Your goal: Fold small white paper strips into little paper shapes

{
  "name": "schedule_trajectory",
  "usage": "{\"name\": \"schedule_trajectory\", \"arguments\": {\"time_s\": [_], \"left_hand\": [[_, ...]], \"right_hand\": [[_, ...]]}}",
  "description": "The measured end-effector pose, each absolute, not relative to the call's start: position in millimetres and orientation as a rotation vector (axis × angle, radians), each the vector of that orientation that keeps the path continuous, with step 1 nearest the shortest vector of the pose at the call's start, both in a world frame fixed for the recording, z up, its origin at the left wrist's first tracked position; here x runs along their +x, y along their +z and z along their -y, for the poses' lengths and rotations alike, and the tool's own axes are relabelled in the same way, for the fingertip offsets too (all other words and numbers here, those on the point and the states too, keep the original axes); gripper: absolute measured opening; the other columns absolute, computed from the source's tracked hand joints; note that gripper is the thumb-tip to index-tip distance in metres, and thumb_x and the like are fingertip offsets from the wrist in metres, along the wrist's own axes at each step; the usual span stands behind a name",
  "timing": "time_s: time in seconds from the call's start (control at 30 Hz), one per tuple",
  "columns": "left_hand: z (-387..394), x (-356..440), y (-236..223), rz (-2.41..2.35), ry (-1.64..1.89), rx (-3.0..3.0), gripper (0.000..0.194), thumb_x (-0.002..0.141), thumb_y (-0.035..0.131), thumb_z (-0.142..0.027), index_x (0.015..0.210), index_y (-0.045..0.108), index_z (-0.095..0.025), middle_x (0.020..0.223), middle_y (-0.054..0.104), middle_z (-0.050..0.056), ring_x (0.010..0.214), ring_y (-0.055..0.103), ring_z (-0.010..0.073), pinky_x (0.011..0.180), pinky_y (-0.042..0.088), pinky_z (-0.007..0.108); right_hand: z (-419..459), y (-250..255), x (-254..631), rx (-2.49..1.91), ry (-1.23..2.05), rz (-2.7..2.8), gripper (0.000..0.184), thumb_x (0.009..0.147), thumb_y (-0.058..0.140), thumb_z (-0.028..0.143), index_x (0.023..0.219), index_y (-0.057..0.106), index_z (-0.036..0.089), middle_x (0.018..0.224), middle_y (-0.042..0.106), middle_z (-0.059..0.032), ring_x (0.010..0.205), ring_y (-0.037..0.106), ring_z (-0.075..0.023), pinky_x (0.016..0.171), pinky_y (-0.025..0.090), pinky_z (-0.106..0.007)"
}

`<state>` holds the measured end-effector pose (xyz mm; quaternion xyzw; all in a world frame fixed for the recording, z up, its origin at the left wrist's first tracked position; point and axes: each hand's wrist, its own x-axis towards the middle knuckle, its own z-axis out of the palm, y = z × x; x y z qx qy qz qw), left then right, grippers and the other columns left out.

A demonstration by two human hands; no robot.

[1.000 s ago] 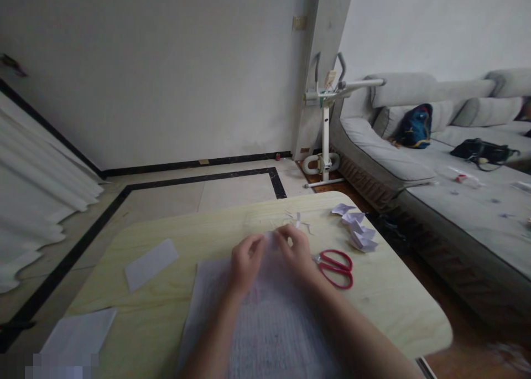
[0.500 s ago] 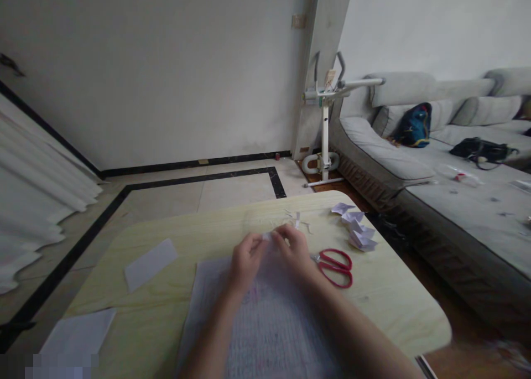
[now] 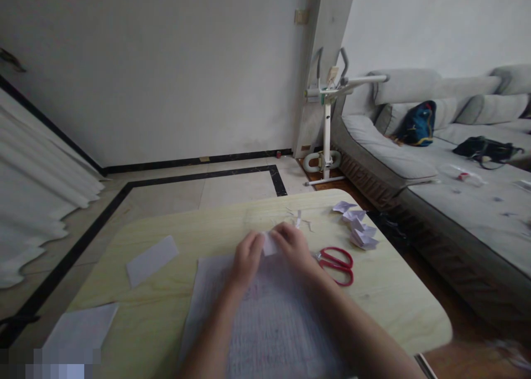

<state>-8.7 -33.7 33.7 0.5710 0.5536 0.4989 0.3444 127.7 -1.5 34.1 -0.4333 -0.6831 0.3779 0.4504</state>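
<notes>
My left hand and my right hand meet above the middle of a light wooden table. Both pinch a small folded piece of white paper held between their fingertips. Under my forearms lies a large white sheet with printed lines. Red-handled scissors lie on the table just right of my right hand. A pile of small folded paper pieces sits at the table's far right corner, and thin paper scraps lie just beyond my fingers.
A white paper rectangle lies on the table's left side and another sheet at its near left corner. A grey sofa with a blue backpack and a black bag stands at right. A white exercise machine stands by the wall.
My hands have closed in on the small paper piece and raised it slightly, so it now shows between the fingertips. The view has shifted a little.
</notes>
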Motion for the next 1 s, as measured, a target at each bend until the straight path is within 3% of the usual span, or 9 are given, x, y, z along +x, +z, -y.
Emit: {"name": "schedule_trajectory", "arguments": {"time_s": [0.33,0.73,1.0], "left_hand": [[37.1,-9.4,36.0,-1.516,1.279,1.541,0.031,0.082,0.042,-0.036,0.056,0.039,-0.019,0.052,0.037,-0.005,0.051,0.038,0.01,0.047,0.029,0.02],[42.2,-9.5,49.9,-1.234,1.06,1.316,0.036,0.084,0.043,-0.039,0.058,0.053,-0.015,0.05,0.055,0.0,0.049,0.052,0.0117,0.053,0.041,0.023],[43.2,-9.0,46.3,-1.108,0.965,1.131,0.038,0.083,0.042,-0.042,0.063,0.055,-0.013,0.049,0.056,0.001,0.04,0.049,0.0107,0.04,0.038,0.022]], "right_hand": [[3.6,36.5,126.0,-0.984,1.218,1.6,0.018,0.082,0.052,0.033,0.073,0.055,0.017,0.066,0.054,0.0012,0.062,0.05,-0.0116,0.056,0.04,-0.022],[-2.8,37.6,130.9,-0.997,1.387,1.411,0.021,0.078,0.056,0.037,0.071,0.053,0.017,0.062,0.052,0.0021,0.056,0.047,-0.0108,0.051,0.037,-0.022],[-0.5,40.4,133.2,-0.934,1.464,1.423,0.02,0.078,0.057,0.036,0.072,0.055,0.017,0.062,0.052,0.0025,0.055,0.047,-0.0101,0.051,0.036,-0.022]]}}
